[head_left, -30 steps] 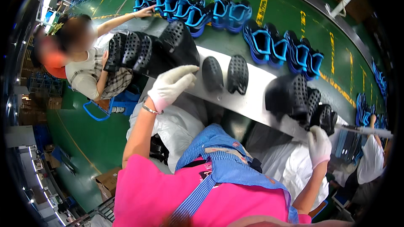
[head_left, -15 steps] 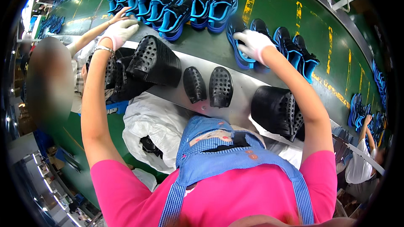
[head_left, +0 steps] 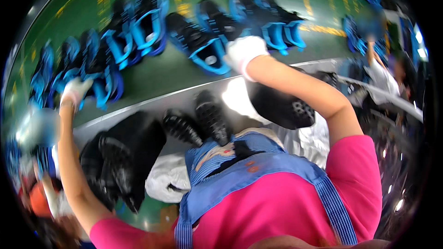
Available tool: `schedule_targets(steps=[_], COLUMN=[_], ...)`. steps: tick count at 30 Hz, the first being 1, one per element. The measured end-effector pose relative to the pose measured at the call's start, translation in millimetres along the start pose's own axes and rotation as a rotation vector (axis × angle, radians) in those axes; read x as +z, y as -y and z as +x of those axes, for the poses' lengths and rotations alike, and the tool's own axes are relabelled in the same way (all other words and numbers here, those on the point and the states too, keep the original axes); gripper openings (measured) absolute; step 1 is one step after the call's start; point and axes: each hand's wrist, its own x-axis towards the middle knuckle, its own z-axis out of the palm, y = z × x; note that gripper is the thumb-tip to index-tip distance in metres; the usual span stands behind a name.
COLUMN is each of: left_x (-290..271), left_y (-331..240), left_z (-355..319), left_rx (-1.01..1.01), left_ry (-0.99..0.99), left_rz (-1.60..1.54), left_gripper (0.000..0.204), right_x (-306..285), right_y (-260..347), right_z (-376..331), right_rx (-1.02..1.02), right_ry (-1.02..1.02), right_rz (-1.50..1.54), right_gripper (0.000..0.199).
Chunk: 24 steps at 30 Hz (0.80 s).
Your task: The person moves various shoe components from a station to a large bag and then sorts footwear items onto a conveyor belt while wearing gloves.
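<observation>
A row of black and blue sports shoes stands on the green surface. At its left part, my gloved left hand [head_left: 76, 92] touches or nearly touches a shoe [head_left: 99, 71]; motion blurs its fingers. My gloved right hand [head_left: 247, 56] reaches to the right group, against the heel side of one shoe [head_left: 198, 44] and close to another shoe [head_left: 221, 20]. Its fingers are blurred and partly hidden, so I cannot see whether it grips anything. More shoes [head_left: 147, 20] stand between my hands, and others [head_left: 272, 23] lie just beyond the right one.
Along the grey metal ledge [head_left: 184, 97] before me rest two black perforated toe-shaped pieces [head_left: 210, 113]. Large black perforated pieces sit at its left [head_left: 115, 157] and right [head_left: 281, 103]. A white bag [head_left: 168, 180] hangs below. Another person [head_left: 380, 76] works at the far right.
The view has swung, shifting the scene. My left hand has come down to the left shoes, from above the ledge beside them. My right hand stays at the right group of shoes.
</observation>
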Motion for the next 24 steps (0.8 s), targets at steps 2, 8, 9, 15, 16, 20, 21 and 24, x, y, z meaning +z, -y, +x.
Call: schedule_targets(steps=[2,8,9,15,16,20,21,24], left_x=[20.0,107.0,94.6,43.1,30.1,8.8,11.2,12.1], left_y=[-42.7,80.2,54.1,-142.4,-109.4,-243.5,-267.6,-376.4], left_z=[20.2,110.8,91.2,66.8,70.5,37.5,32.6,30.3], left_rx=[0.038,0.463,0.464,0.083,0.035,0.242,0.341,0.420], left_ry=[0.118,-0.120,-0.152,-0.056,-0.061,-0.165,-0.245,-0.107], left_rz=[-0.143,-0.003,-0.137,0.125,0.110,0.069,-0.011,-0.049], left_gripper=[0.058,0.040,0.040,0.032,0.042,0.046,0.041,0.043], right_x=[29.9,53.6,59.2,79.2,53.9,75.6,86.3,110.9], right_y=[-18.3,-5.7,-5.4,-96.6,-95.9,-188.2,-216.6,-312.5], right_z=[6.1,72.1,72.5,58.6,57.2,51.4,51.8,24.9], right_rx=[0.077,0.129,0.147,0.241,0.201,0.261,0.263,0.377], right_ry=[-0.103,0.058,-0.014,-0.041,-0.025,-0.069,-0.111,-0.184], right_rz=[0.088,0.437,0.485,0.499,0.484,0.430,0.415,0.368], right_gripper=[0.056,0.044,0.042,0.032,0.033,0.040,0.043,0.038])
